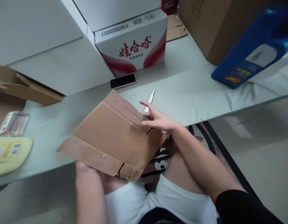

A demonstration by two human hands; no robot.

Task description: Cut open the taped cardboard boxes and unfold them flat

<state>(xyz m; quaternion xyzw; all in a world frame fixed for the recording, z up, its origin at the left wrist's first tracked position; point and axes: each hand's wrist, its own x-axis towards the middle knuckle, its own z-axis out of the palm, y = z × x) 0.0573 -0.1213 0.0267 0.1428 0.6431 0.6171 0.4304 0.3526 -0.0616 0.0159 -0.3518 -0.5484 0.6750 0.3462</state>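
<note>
Two hands point(158, 119), cardboard point(111, 127), 娃哈哈 box point(134, 46)

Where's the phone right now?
In the head view, the phone lies left of centre, on the table just in front of the white box with red lettering.

The pale green table top point(181, 90) holds white boxes point(64, 68), a red-and-white box point(136, 46), a flat phone point(123, 81), a thin silver thing point(150, 99), brown boxes point(204, 28), a blue bottle point(248, 56), a yellow bottle point(11, 155) and a clear box point(17, 123).
</note>
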